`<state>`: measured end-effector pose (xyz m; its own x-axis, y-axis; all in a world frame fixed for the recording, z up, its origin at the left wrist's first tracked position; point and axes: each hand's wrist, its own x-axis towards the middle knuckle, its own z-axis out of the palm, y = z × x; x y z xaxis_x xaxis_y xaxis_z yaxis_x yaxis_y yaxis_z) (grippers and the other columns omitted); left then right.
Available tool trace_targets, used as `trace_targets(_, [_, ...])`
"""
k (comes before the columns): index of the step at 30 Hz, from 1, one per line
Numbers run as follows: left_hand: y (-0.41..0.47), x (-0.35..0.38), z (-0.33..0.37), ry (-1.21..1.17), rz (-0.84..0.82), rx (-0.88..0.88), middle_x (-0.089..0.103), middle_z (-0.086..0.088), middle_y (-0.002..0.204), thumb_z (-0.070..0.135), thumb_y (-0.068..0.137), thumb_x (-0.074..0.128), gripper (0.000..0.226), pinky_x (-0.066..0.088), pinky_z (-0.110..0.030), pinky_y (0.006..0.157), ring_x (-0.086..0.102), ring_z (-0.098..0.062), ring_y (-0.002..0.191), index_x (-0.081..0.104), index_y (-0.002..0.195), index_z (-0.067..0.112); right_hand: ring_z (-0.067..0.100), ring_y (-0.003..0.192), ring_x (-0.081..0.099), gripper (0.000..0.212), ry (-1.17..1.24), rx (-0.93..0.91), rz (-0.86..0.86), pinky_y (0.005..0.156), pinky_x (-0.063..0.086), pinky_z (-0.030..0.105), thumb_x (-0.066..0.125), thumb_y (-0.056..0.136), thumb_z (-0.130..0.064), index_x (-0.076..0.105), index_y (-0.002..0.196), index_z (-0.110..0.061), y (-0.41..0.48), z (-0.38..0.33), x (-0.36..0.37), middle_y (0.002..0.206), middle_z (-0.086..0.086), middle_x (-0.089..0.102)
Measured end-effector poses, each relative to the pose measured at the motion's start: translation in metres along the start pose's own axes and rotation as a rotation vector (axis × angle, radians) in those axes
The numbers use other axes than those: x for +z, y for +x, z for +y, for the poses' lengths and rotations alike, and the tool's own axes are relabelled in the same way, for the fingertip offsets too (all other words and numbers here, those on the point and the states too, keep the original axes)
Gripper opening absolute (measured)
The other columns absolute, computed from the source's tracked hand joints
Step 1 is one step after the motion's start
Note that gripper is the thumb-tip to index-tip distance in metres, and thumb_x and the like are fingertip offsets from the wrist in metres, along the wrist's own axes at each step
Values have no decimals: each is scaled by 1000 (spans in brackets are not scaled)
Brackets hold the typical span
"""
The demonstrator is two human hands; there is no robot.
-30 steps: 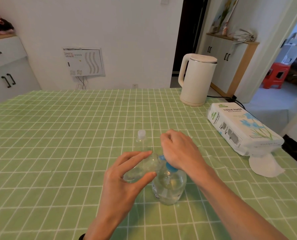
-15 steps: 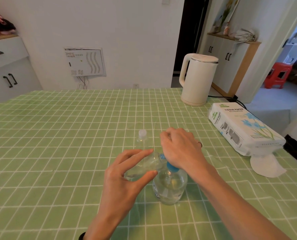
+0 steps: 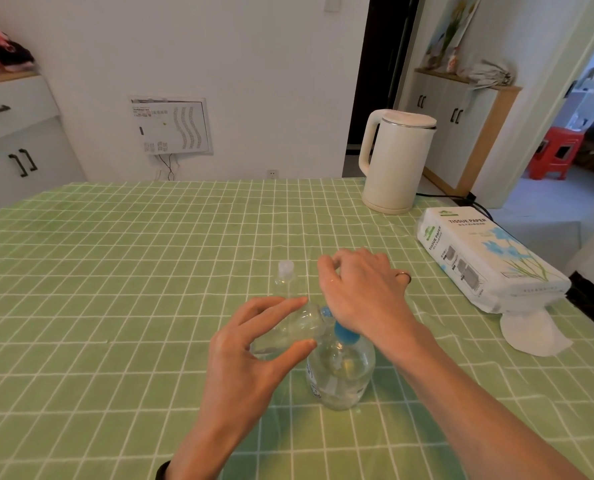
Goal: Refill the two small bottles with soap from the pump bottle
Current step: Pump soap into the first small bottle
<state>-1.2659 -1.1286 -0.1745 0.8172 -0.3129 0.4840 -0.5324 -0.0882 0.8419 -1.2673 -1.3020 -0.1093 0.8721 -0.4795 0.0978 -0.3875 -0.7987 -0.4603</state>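
A clear pump bottle with a blue pump stands on the green checked tablecloth near the table's front. My right hand lies over the pump head and hides it, fingers curled. My left hand holds a small clear bottle tilted on its side, pinched between thumb and fingers, its mouth up against the blue nozzle. A second small clear bottle with a white cap stands upright just behind, apart from both hands.
A white electric kettle stands at the back right of the table, its cord running off the edge. A pack of tissue paper lies at the right edge with a loose tissue beside it.
My right hand has risen slightly on the pump and its fingers have spread. The tilted small bottle and the left hand stay in the same place.
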Motion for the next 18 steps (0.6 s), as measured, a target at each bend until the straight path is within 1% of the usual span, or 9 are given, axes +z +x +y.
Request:
trace_targets(3, [-1, 0, 0, -5, -3, -2, 73, 18, 116, 37, 72, 87, 48, 49, -10, 97, 70, -8, 114, 78, 120, 39, 26, 107, 44, 47, 23, 19, -22, 102, 34, 57, 28, 108, -45, 59, 81, -21, 0, 1, 0, 100, -1, 62])
trace_targets(5, [-1, 0, -3, 1, -4, -3, 73, 19, 118, 38, 74, 92, 47, 49, -11, 97, 70, -8, 115, 78, 119, 41, 28, 108, 45, 46, 47, 49, -65, 102, 34, 57, 28, 107, -41, 53, 75, -20, -1, 1, 1, 93, 0, 60])
trace_targets(9, [-4, 1, -7, -7, -11, -24, 73, 18, 119, 40, 75, 92, 51, 49, -12, 98, 69, -9, 116, 75, 122, 45, 31, 111, 47, 44, 68, 75, -137, 103, 35, 56, 28, 107, -38, 46, 71, -19, -3, 2, 3, 91, 1, 59])
trace_targets(12, [-5, 2, -8, -7, -13, -27, 72, 19, 119, 40, 75, 92, 52, 49, -12, 98, 69, -8, 115, 75, 123, 46, 32, 109, 49, 46, 70, 75, -127, 102, 37, 56, 29, 107, -38, 47, 70, -18, -3, 3, 3, 89, 1, 60])
trace_targets(14, [-5, 1, -8, 1, -10, -23, 73, 19, 118, 37, 75, 93, 51, 50, -14, 98, 69, -9, 114, 75, 122, 44, 32, 107, 49, 47, 61, 68, -112, 103, 38, 57, 30, 107, -39, 48, 69, -19, -3, 4, 2, 87, 1, 60])
trace_targets(16, [-4, 1, -7, 1, -8, -18, 73, 19, 117, 34, 74, 89, 50, 51, -15, 98, 69, -9, 114, 77, 121, 43, 31, 109, 48, 48, 47, 61, -102, 104, 39, 58, 30, 107, -42, 51, 71, -19, -3, 4, 1, 90, 1, 61])
trace_targets(17, [-4, 0, -5, -2, -9, -17, 73, 19, 117, 35, 73, 88, 49, 51, -15, 98, 69, -8, 114, 78, 120, 43, 29, 111, 47, 48, 40, 61, -102, 105, 38, 58, 30, 107, -44, 56, 75, -20, -2, 3, 1, 96, 1, 63])
trace_targets(18, [-3, 0, -4, -3, -8, -13, 73, 18, 117, 37, 72, 87, 48, 51, -14, 98, 69, -8, 114, 78, 119, 42, 28, 116, 46, 47, 28, 57, -100, 108, 36, 57, 29, 107, -47, 62, 85, -21, -2, 3, 0, 108, 1, 65])
